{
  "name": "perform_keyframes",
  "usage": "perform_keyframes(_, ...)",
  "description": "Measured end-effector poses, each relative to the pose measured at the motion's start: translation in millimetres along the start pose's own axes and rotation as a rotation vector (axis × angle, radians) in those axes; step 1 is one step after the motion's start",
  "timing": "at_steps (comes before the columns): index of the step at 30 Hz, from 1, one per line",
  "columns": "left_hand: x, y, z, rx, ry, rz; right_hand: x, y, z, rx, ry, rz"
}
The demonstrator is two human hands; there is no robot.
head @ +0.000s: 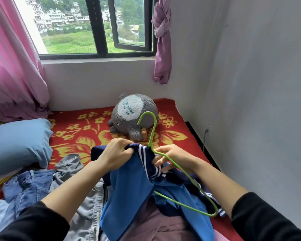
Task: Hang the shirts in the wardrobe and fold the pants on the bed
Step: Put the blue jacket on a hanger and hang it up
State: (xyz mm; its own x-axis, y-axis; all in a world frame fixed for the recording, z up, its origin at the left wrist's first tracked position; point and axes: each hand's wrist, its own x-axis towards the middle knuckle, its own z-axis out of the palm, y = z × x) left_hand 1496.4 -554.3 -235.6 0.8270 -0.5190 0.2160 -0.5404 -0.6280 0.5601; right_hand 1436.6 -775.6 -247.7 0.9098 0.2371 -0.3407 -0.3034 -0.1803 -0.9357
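Observation:
A blue shirt (129,192) with a navy collar and white stripes hangs between my hands over the bed. My left hand (116,154) grips its collar from the left. My right hand (172,158) holds the neck of a green wire hanger (184,174), fingers partly inside the collar. The hanger's hook points up toward the plush toy, and its lower bar shows below the cloth on the right. Blue jeans (28,186) lie crumpled at the left. Grey pants (87,211) lie beside them.
The bed has a red blanket with yellow flowers (87,131). A grey plush toy (132,115) sits at its far end, a blue pillow (17,141) at the left. Pink curtains, a window and a white wall on the right enclose the bed.

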Motion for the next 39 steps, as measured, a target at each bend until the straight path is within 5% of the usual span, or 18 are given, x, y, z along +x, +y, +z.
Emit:
perform_keyframes(4,0,19,-9,-0.018,-0.042,0.128,13,15,8,-0.601,0.241,-0.034)
perform_keyframes(11,0,24,-34,0.07,-0.051,0.156,22,29,-2,-1.059,0.743,-0.055)
perform_keyframes(20,0,10,-45,0.347,-0.03,0.101,-3,47,-74,-1.299,0.842,0.108)
perform_keyframes(25,1,4,-36,0.386,0.063,0.053,-28,55,-106,-1.211,0.923,0.273)
perform_keyframes(28,2,6,-26,0.37,0.121,0.026,-35,50,-113,-0.791,0.989,0.232)
perform_keyframes(30,4,9,-19,0.338,0.122,-0.009,-32,41,-108,-0.618,0.891,0.168)
perform_keyframes(39,2,23,-1,0.189,0.11,-0.281,-24,14,-61,-0.741,0.827,0.247)
